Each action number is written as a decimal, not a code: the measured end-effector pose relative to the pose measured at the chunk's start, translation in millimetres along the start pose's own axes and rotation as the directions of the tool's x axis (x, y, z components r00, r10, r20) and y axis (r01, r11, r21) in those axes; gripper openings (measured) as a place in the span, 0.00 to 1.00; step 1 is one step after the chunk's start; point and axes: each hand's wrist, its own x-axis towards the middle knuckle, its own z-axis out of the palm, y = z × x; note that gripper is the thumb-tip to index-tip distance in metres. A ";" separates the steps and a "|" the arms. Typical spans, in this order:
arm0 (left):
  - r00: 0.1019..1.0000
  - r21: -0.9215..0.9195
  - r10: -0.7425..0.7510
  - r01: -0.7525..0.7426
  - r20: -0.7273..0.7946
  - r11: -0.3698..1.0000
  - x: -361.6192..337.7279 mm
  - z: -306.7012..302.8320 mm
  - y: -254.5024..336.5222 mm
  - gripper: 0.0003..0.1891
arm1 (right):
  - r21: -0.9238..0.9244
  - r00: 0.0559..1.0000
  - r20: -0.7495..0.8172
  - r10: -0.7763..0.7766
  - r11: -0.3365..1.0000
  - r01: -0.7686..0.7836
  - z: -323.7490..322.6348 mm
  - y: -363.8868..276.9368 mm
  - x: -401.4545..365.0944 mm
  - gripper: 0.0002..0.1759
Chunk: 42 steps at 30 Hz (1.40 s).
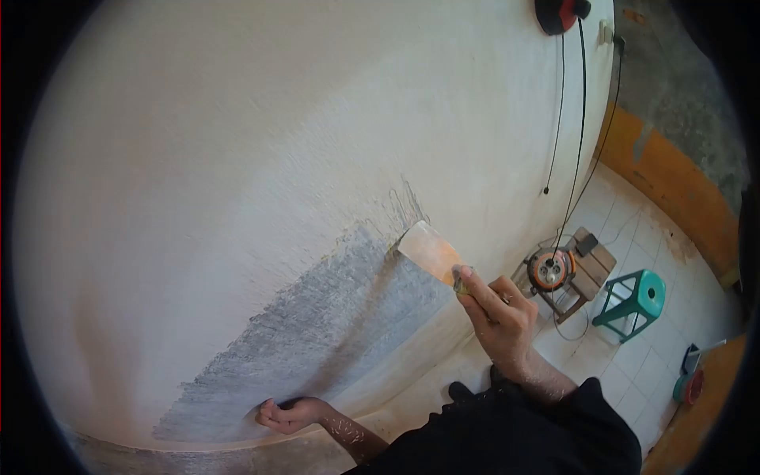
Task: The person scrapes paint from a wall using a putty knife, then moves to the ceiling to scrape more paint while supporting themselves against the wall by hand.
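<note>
My right hand [503, 317] grips a putty knife [431, 251] by its handle. The wide blade lies against the wall [261, 142], at the upper edge of a rough grey patch [317, 324] where the pale coating is gone. Scratched dark lines run up from the blade's corner. My left hand [289, 416] is curled, with its knuckles at or close to the lower part of the grey patch; whether anything is inside the fingers cannot be seen. Pale flakes cling to both forearms.
An orange and black cable reel [551, 269] sits on a small wooden stool [594, 265]. Beside it stands a green plastic stool [637, 305] on the tiled floor. Black cords [582, 119] hang along the wall below a red and black object [560, 12]. A green and red container [689, 387] is at lower right.
</note>
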 end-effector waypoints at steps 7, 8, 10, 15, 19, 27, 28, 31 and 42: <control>0.999 -0.011 -0.023 0.024 0.041 1.000 2.8 -6.1 -1.7 0.11 | 0.007 1.000 -0.003 0.008 1.000 -0.008 -0.7 1.6 -1.7 0.24; 0.999 -0.021 -0.024 0.025 0.039 0.999 2.2 -6.1 -5.3 0.11 | 0.002 1.000 0.002 0.004 1.000 -0.004 0.8 3.0 -2.5 0.24; 0.999 -0.023 -0.037 0.038 0.028 0.999 -0.5 -4.8 -3.2 0.11 | -0.012 1.000 -0.031 -0.004 1.000 0.004 -1.2 -6.8 7.8 0.23; 0.998 -0.036 -0.061 0.062 0.035 0.997 -1.0 -2.6 1.0 0.11 | -0.004 1.000 -0.009 0.004 1.000 -0.004 -1.7 -0.5 6.7 0.23; 0.997 -0.044 -0.070 0.072 0.038 0.996 -6.2 0.2 3.3 0.11 | 0.019 0.999 -0.037 -0.006 1.000 0.007 0.1 -2.8 14.7 0.23; 0.993 -0.038 -0.086 0.090 0.086 0.995 -0.5 -8.0 2.6 0.12 | 0.047 0.999 -0.031 0.041 0.998 -0.040 -3.2 -10.0 8.0 0.23; 0.991 -0.035 -0.087 0.091 0.099 0.995 2.2 -10.8 1.2 0.13 | 0.053 0.998 -0.029 0.049 0.997 -0.047 -0.4 -7.1 1.5 0.23; 0.986 -0.018 -0.117 0.120 0.117 0.993 0.6 -17.7 2.5 0.12 | 0.023 0.999 -0.033 0.039 0.999 -0.038 -10.0 -17.5 15.8 0.22; 0.976 -0.049 -0.146 0.156 0.159 0.987 3.8 -12.6 15.1 0.13 | 0.066 0.998 -0.026 0.054 0.996 -0.052 -10.2 -21.7 20.2 0.22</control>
